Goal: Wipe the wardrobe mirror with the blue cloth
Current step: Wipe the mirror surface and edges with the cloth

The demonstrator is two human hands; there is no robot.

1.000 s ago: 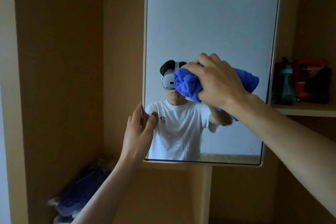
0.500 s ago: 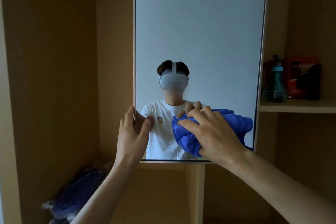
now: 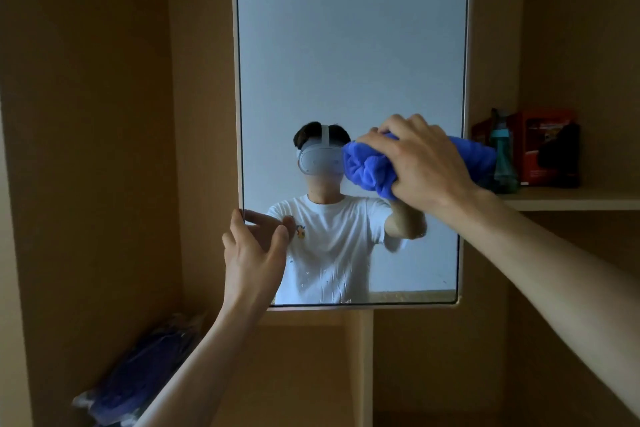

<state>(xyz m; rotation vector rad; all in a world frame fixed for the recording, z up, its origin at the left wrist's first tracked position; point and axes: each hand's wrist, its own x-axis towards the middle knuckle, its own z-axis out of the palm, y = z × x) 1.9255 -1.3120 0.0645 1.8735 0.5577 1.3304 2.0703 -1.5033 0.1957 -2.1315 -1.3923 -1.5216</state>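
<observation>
Since half a second ago the blue cloth (image 3: 367, 168) has risen from the lower glass to mid-height near the right edge of the mirror (image 3: 346, 45); we judge an upward stroke, wiping under way; droplets (image 3: 325, 282) remain low on the glass. The right hand (image 3: 427, 163) grips the bunched cloth, fingers curled over its top, the wad bulging left of the knuckles; the left hand (image 3: 254, 253) pinches the mirror's left edge.
</observation>
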